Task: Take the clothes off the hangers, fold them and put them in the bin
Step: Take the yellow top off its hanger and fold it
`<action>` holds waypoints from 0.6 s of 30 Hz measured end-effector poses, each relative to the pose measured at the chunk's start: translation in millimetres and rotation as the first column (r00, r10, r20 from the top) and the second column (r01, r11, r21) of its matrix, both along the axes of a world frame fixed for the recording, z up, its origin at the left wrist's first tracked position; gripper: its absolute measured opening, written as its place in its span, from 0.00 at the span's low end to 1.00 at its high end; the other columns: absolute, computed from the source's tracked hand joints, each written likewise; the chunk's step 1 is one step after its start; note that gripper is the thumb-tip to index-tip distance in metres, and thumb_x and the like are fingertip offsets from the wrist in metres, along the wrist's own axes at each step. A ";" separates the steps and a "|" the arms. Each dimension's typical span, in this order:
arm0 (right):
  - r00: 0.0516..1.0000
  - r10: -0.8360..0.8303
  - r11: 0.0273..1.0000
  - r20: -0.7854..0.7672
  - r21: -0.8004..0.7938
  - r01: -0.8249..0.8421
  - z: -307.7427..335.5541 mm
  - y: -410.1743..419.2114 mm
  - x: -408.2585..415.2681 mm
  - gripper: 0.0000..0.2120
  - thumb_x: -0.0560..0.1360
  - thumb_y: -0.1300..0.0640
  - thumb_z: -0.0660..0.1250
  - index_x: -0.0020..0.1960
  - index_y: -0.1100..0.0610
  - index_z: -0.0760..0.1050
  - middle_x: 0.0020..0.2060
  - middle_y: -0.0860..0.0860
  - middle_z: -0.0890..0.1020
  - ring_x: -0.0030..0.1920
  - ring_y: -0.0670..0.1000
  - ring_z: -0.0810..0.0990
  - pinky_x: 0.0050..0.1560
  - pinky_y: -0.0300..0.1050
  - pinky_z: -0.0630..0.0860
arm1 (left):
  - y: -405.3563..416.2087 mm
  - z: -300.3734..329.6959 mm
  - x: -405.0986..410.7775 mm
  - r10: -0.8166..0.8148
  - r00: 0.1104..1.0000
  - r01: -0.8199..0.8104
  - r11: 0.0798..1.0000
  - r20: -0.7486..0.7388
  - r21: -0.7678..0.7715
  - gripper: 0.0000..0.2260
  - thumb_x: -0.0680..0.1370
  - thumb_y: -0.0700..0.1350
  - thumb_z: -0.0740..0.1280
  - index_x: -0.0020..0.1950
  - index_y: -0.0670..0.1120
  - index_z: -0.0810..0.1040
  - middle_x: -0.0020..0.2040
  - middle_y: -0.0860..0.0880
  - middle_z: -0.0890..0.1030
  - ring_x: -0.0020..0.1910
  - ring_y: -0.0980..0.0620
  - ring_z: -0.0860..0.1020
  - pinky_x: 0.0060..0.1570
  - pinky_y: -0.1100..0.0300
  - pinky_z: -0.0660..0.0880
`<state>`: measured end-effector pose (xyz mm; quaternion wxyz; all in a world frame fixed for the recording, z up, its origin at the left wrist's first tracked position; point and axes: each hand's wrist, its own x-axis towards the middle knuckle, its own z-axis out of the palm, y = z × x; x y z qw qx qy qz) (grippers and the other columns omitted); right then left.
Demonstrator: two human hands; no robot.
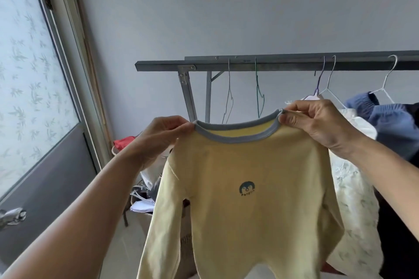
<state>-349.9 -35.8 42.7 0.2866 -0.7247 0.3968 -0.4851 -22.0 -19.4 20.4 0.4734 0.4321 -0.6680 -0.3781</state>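
A small yellow shirt (244, 188) with a grey-blue collar and a penguin print hangs in the air in front of me, off any hanger. My left hand (163, 138) pinches the collar at its left shoulder. My right hand (317, 124) pinches the collar at the right shoulder. The sleeves dangle at both sides. Behind it runs a dark metal rack bar (249, 64) with two bare wire hangers (229, 97), a green one among them. Further right, hangers (328, 88) carry a white patterned garment (353, 183) and blue clothes (394, 124).
A door (45, 120) with frosted patterned glass and a metal handle stands at the left. Under the rack sits a cardboard box (145, 217) with papers and bags, and a red item (123, 142) near the wall. A dark garment hangs at the far right.
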 end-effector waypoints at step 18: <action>0.936 -0.344 0.937 0.079 -0.032 0.347 -31.4 4.4 50.2 0.12 0.77 0.52 0.68 0.37 0.56 0.75 0.25 0.46 0.74 0.22 0.39 0.68 0.26 0.34 0.63 | 7.1 -8.5 -68.6 0.366 0.927 -0.356 0.927 -0.082 0.115 0.13 0.77 0.51 0.70 0.40 0.43 0.82 0.33 0.45 0.77 0.31 0.51 0.74 0.30 0.60 0.71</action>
